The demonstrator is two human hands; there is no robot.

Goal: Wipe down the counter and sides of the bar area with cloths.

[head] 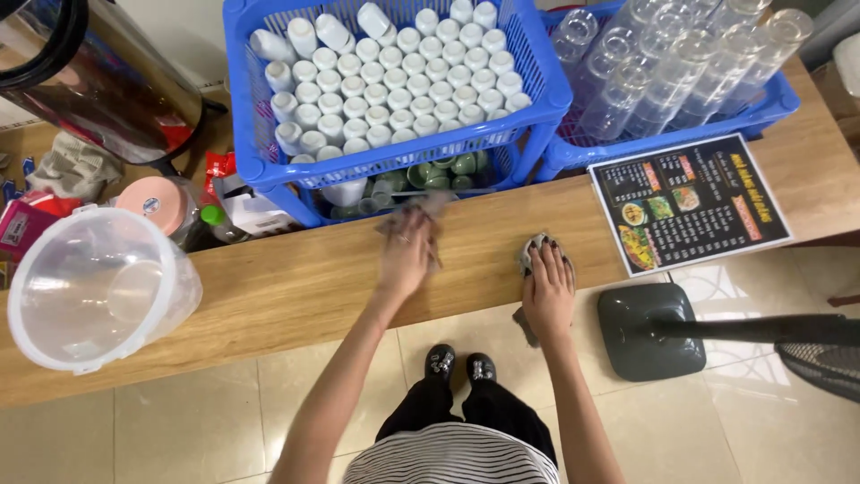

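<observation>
The left hand (405, 254) lay flat on the wooden counter (296, 282), fingers stretched out and close together, pressing on a brownish cloth (428, 218) whose edge showed past the fingertips; motion blur hid whether any fingers curled around it. It sat just in front of the lower blue basket (515, 166), which held green cups (448, 170).

The right hand (547, 289) rested near the counter's front edge, palm down and fingers spread slightly, covering a second, grey patterned cloth (531, 246). Part of that cloth poked out above the fingertips and another part hung over the edge below the wrist. The hand pressed on it rather than gripping it.

The two hands were near each other but apart. Above them stood a blue basket (244, 108) filled with white cups (394, 81) turned upside down, and beside it another blue basket of clear glasses (681, 63). A dark laminated menu card (688, 202) lay on the counter to the right of the right hand. A clear plastic bucket (94, 287) lay at the counter's left end.
</observation>
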